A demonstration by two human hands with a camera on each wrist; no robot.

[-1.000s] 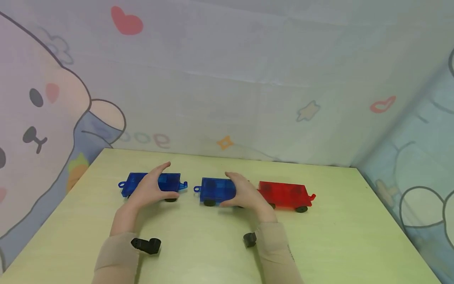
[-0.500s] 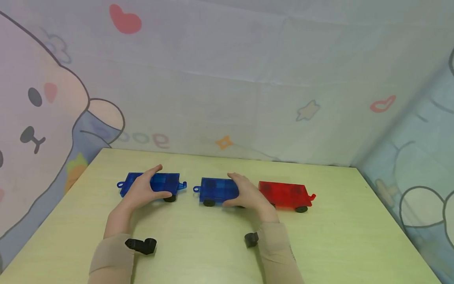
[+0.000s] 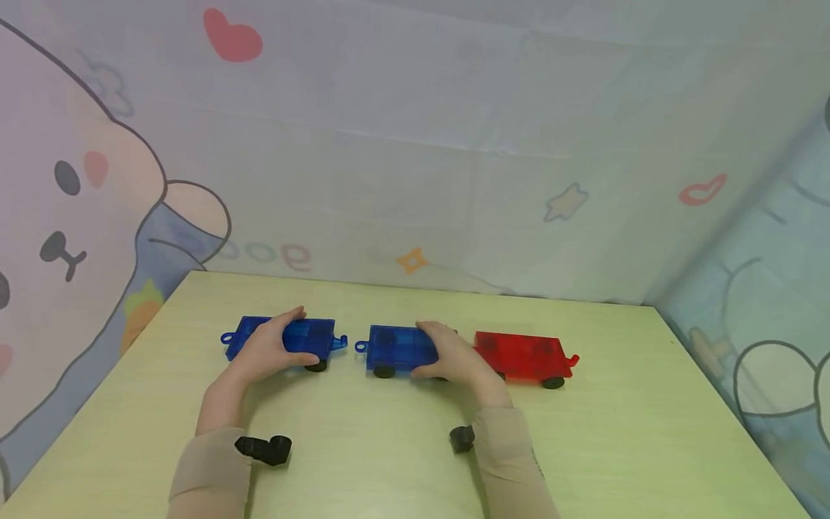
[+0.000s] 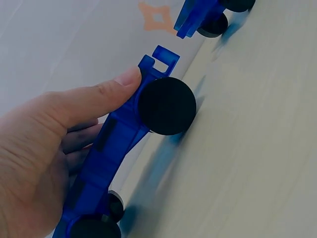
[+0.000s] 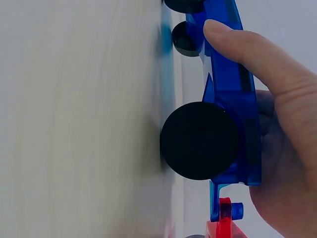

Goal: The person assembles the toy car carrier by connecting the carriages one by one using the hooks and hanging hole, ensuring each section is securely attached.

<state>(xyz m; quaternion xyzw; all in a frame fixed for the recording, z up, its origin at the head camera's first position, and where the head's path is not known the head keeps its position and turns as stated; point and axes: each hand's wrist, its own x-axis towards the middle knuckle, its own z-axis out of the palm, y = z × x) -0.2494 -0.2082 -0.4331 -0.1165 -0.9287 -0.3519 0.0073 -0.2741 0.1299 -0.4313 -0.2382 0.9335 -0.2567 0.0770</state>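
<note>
In the head view my left hand (image 3: 266,351) holds the leftmost blue toy train car (image 3: 310,336), thumb along its near side and fingers behind. The left wrist view shows its hook (image 4: 167,57) pointing at the second car, a small gap apart. My right hand (image 3: 454,357) grips that middle blue train car (image 3: 395,346) between thumb and fingers; its ring (image 3: 361,347) faces the hook. Behind the right hand is a red train car (image 3: 521,355). Its red ring (image 5: 225,208) sits around the middle car's blue hook in the right wrist view.
All the cars are lined up on a pale yellow-green table (image 3: 363,447). A printed cloth (image 3: 415,144) stands behind its back edge. A black wrist camera (image 3: 266,450) juts from the left sleeve, and another (image 3: 462,439) from the right.
My left hand first shifted left and lowered around its blue car, then moved slightly right with it, narrowing the gap. The right hand slid a little rightward along the middle car.
</note>
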